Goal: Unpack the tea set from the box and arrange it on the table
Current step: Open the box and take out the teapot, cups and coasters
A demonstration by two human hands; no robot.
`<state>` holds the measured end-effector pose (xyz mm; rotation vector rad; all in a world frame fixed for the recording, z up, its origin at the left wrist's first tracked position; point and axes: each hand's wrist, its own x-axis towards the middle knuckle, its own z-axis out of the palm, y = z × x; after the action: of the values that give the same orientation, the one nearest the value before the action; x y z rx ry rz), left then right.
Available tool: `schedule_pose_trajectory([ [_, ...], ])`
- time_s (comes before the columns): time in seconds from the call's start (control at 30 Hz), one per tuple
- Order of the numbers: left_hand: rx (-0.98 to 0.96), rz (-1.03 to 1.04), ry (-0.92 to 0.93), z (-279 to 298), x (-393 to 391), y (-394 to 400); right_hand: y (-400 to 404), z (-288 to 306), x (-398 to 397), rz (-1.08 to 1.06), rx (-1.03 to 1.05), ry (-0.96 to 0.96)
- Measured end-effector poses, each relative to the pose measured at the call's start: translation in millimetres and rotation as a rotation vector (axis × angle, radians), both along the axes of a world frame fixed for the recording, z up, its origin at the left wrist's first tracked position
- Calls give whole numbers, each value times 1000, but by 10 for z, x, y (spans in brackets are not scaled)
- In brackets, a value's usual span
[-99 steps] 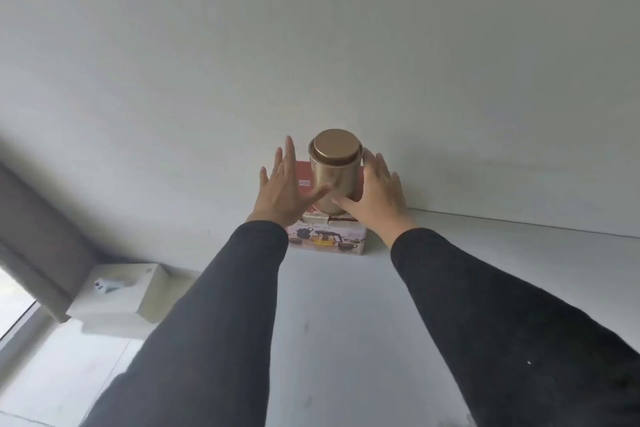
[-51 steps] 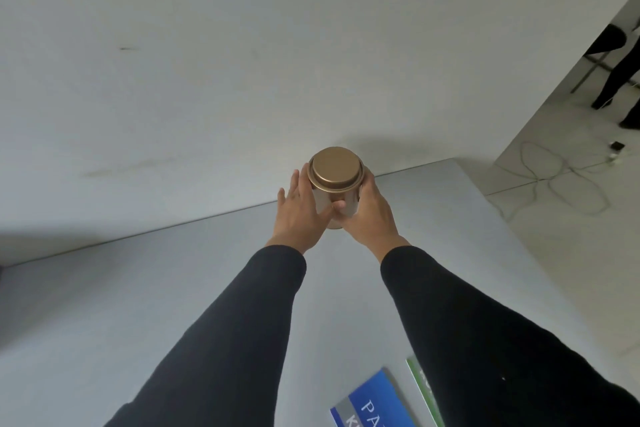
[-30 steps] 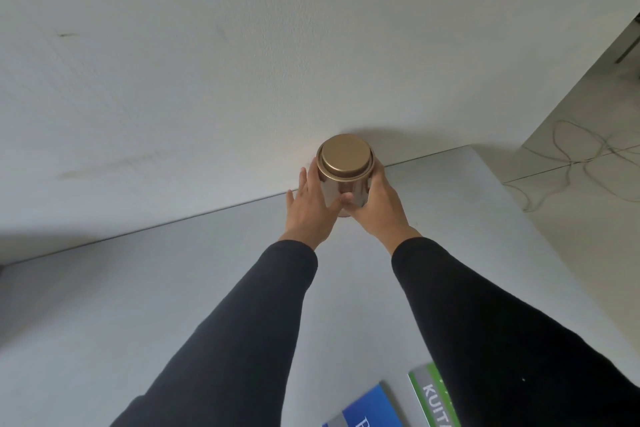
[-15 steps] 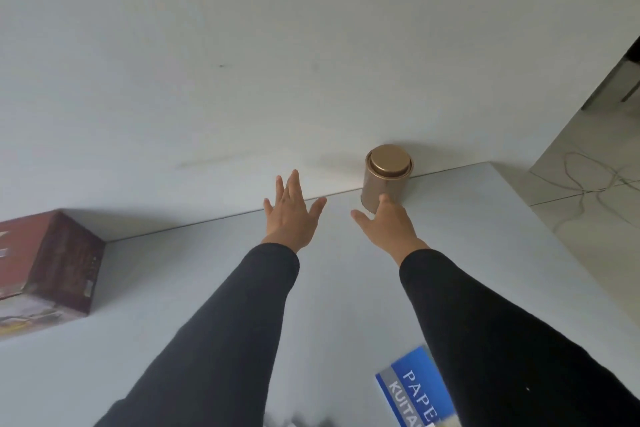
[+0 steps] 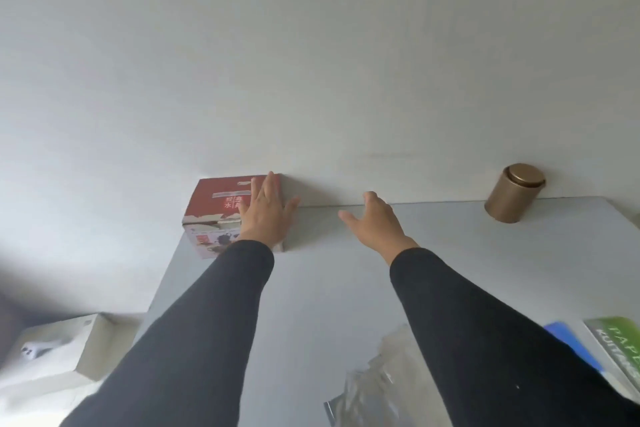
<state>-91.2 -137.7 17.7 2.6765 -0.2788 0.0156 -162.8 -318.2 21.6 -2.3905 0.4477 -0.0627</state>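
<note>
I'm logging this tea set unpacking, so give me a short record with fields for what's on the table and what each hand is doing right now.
box: red tea set box, closed, at the table's far left corner by the wall
tin: gold tin, lid on, upright, far right by the wall
left hand: open, in front of the box; contact unclear
right hand: open, empty, over the table
near edge: clear plastic wrap, blue and green packs

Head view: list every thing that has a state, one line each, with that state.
red box: closed, upright at the table's far left corner
gold canister: lid on, upright by the wall, untouched
left hand: open, over the box top
right hand: open, empty, above the table
clear wrapping: crumpled
</note>
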Motion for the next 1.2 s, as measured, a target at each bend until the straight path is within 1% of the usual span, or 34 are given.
schedule_pose_trajectory([
  [0.1, 13, 104, 59, -22, 10, 653, 575, -50, 77, 105, -12, 17],
  [0.23, 63, 152, 92, -203, 97, 1143, 1007, -184, 283, 160, -18, 23],
  [0.43, 114, 177, 182, -526, 364, 1397, 1425, -540, 726, 285, -21, -6],
  [0.53, 129, 139, 164, -615, 539, 1432, 1591, -681, 947, 299, -21, -15],
  [0.6, 93, 135, 150, -682, 665, 1468, 1710, -756, 1035, 272, -43, -52],
  [0.73, -98, 152, 98, -787, 841, 1588, 1899, -840, 1111, 174, -109, -111],
  [0.83, -190, 133, 78, -791, 939, 1638, 1938, -854, 1162, 134, -157, -150],
  [0.93, -233, 105, 103, -799, 1044, 1687, 1990, -891, 1146, 102, -205, -180],
  [1.03, -285, 125, 161, -810, 1098, 1756, 2087, -933, 1131, 71, -247, -179],
  [1.13, -325, 130, 165, -815, 1106, 1788, 2229, -922, 1151, -43, -185, -120],
  [1.2, -370, 128, 171, -805, 1107, 1800, 2338, -899, 1180, -132, -42, -48],
])
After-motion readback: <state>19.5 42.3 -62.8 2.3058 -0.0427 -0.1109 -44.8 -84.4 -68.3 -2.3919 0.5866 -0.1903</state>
